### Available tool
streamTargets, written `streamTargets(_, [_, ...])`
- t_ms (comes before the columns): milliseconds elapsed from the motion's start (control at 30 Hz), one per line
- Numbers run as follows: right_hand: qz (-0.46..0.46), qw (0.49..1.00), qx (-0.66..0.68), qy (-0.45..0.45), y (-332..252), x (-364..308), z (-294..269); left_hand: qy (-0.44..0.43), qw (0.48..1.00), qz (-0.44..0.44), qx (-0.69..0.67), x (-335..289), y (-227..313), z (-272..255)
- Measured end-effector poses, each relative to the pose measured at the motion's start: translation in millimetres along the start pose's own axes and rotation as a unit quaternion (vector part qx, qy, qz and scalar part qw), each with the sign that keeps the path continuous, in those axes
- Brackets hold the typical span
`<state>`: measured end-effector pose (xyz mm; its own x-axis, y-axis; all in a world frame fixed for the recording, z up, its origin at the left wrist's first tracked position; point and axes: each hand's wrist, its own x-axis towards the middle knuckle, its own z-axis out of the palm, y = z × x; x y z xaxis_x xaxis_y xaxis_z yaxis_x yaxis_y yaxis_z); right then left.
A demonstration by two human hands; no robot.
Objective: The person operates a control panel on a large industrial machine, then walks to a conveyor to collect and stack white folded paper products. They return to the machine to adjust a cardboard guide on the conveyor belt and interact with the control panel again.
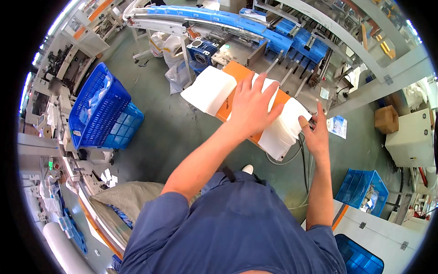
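An orange board lies in front of me and carries three stacks of thin white sheets. My left hand rests on or just over the middle white stack, its fingers spread, hiding most of it. At the right stack, whose layered edges fan toward me, my right hand is by the right side. Its thumb and forefinger are apart, and the thumb is near or touching the stack's edge. The left stack lies beyond the reach of both hands, overhanging the board's left end.
Beyond the board, a machine conveyor carries a row of blue boxes. Blue baskets stand on the left floor, and a blue crate at right. Cables trail below the board. A cardboard box sits far right.
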<state>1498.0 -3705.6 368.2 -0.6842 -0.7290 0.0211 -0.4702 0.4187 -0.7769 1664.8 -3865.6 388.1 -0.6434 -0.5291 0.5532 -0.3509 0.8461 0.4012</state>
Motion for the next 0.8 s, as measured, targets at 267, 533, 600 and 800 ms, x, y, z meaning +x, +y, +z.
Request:
streamTargets(267, [0.025, 0.978, 0.203, -0.049, 17, -16, 38, -0.190, 0.978, -0.055, 0.062, -32, -28, 6])
streamTargets(533, [0.018, 0.975, 0.216, -0.046, 22, -10, 28, -0.111, 0.989, 0.087, -0.039, -34, 21, -12])
streamTargets(600, [-0.012, 0.975, 0.211, -0.074, 26, -24, 28, -0.139, 0.980, 0.132, -0.060, -46, 36, -6])
streamTargets(800, [-0.065, 0.962, 0.242, -0.105, 9, -34, 60, -0.071, 0.989, 0.122, -0.037, -113, 11, 40])
